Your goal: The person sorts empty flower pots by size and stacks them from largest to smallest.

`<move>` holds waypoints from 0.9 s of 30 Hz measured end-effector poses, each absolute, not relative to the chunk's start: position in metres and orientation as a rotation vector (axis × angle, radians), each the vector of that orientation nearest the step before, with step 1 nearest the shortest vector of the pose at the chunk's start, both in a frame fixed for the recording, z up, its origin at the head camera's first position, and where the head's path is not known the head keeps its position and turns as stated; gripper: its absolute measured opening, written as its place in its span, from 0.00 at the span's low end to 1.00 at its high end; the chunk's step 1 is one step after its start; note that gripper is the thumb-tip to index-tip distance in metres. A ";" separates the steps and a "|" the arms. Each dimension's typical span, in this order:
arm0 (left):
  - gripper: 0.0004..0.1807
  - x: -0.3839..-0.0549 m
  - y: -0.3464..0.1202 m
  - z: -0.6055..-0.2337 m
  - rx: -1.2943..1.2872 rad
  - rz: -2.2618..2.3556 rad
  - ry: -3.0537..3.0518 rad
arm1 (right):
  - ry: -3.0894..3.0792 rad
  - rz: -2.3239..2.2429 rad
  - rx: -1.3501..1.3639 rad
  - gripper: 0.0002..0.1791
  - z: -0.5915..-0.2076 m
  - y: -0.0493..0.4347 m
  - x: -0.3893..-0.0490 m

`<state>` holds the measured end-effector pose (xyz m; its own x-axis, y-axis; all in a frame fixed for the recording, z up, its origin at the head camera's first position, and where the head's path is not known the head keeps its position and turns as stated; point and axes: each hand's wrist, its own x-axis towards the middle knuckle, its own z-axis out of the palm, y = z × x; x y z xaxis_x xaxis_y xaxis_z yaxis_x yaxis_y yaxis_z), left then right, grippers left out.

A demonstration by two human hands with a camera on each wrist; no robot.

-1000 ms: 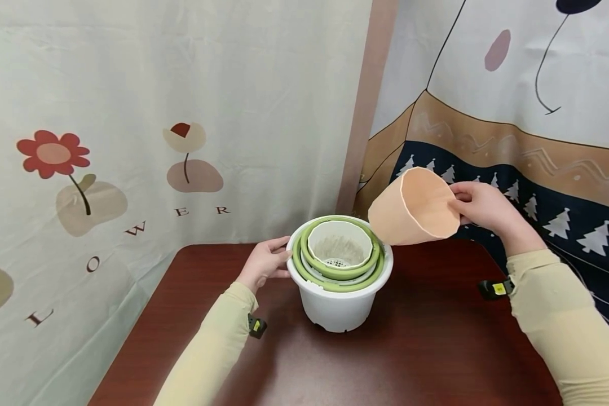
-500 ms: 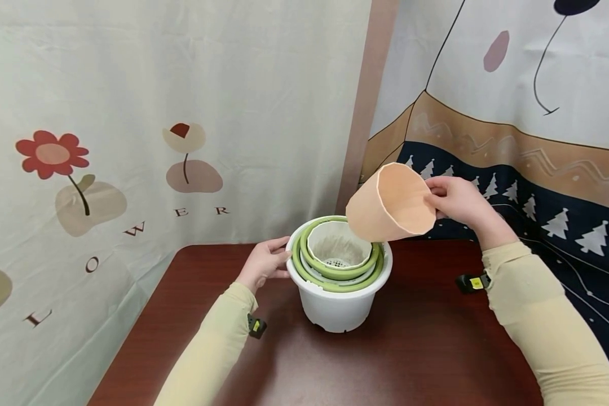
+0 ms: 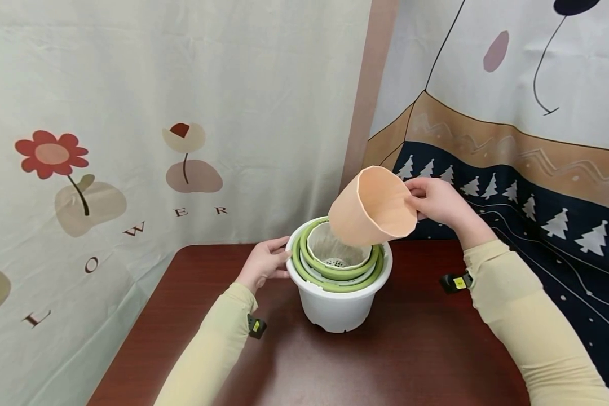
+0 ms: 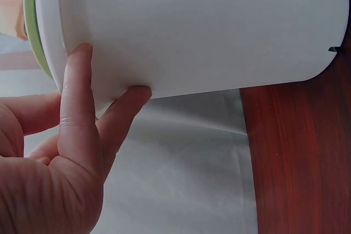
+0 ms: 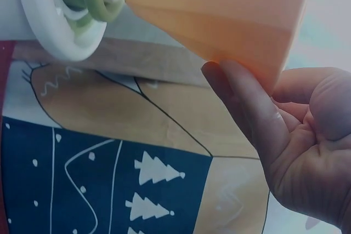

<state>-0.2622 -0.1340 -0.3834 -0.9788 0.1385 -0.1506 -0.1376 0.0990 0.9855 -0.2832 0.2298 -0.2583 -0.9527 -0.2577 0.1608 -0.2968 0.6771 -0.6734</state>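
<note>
A large white flower pot [image 3: 336, 307] stands upright on the table, with green-rimmed pots [image 3: 342, 286] and a small white pot [image 3: 330, 252] nested inside it. Drainage holes show in the small pot's floor. My left hand [image 3: 263, 264] holds the big pot's rim from the left; in the left wrist view its fingers [image 4: 77, 97] press against the outer wall. Tilted above the stack is a peach flower pot [image 3: 350, 214], mouth towards the right. My right hand [image 3: 438, 204] pinches its rim between thumb and fingers. The peach pot hides part of the small pot's back edge.
The dark red-brown table [image 3: 426, 338] carries the stack near its back edge. Behind it hangs a pale curtain [image 3: 264, 113] with flower prints. A second cloth [image 3: 553, 208] with tree prints hangs at the right.
My right hand has moved left with the peach pot, from beside the stack to over the small white pot. The left hand and the stack have stayed in place.
</note>
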 end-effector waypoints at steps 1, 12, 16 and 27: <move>0.28 -0.262 -0.134 -0.383 0.000 1.981 2.166 | -2.834 1.145 0.471 0.17 -0.259 0.228 -0.283; 0.28 -0.264 -0.135 -0.385 -0.003 1.982 2.159 | -2.877 1.186 0.546 0.15 -0.269 0.210 -0.289; 0.28 -0.264 -0.134 -0.385 0.005 1.982 2.164 | -2.908 1.166 0.568 0.16 -0.271 0.204 -0.290; 0.28 -0.264 -0.135 -0.386 0.012 1.971 2.183 | -2.980 1.147 0.553 0.16 -0.280 0.188 -0.294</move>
